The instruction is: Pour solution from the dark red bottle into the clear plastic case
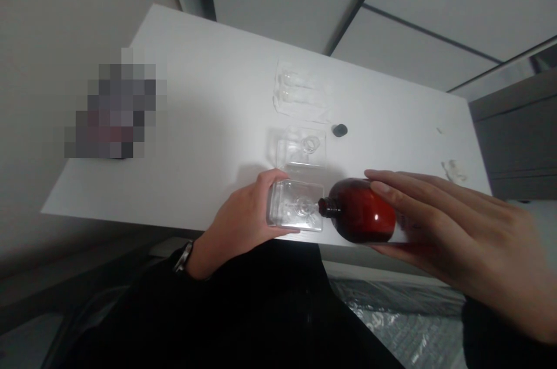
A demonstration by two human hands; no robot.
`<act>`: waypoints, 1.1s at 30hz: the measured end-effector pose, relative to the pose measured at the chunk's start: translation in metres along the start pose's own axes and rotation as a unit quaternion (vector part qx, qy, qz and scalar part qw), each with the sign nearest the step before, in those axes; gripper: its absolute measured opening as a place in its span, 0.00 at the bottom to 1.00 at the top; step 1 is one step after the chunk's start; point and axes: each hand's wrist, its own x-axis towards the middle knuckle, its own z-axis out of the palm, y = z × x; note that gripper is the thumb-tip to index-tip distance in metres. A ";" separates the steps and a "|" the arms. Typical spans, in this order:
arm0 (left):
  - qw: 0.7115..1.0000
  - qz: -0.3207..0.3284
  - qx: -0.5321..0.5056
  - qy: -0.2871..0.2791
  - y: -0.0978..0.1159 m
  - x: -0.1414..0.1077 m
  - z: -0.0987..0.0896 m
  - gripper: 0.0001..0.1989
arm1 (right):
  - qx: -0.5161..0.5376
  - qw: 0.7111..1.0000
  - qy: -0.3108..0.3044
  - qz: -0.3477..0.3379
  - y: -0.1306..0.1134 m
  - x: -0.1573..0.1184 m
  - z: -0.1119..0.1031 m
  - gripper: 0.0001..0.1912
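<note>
My left hand (239,221) grips a clear plastic moulded insert (296,205) by its edge, holding it above the white table (204,114). My right hand (461,235) is wrapped around a round dark red glass bottle (359,210) from the right side. The bottle lies on its side, with its narrow neck pointing left and touching or almost touching the insert. Its cap is not on the neck. Another clear insert (301,148) with a ring shape lies just beyond my left hand, and a dark round cap (340,130) stands near it.
A third clear plastic tray (300,90) lies further back on the table, and a crumpled clear scrap (452,170) lies at the right. A pixelated patch (113,105) covers part of the left side. Beyond the table's near edge, plastic sheeting (404,322) lies below.
</note>
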 end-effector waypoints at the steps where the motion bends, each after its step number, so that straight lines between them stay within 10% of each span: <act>1: 1.000 0.002 0.000 0.001 0.000 0.000 0.000 0.45 | -0.002 1.000 -0.002 0.001 0.000 0.000 0.000 0.22; 33: 0.999 -0.027 -0.006 -0.017 0.006 0.002 -0.002 0.45 | -0.005 1.000 -0.016 0.009 0.003 -0.005 -0.005 0.35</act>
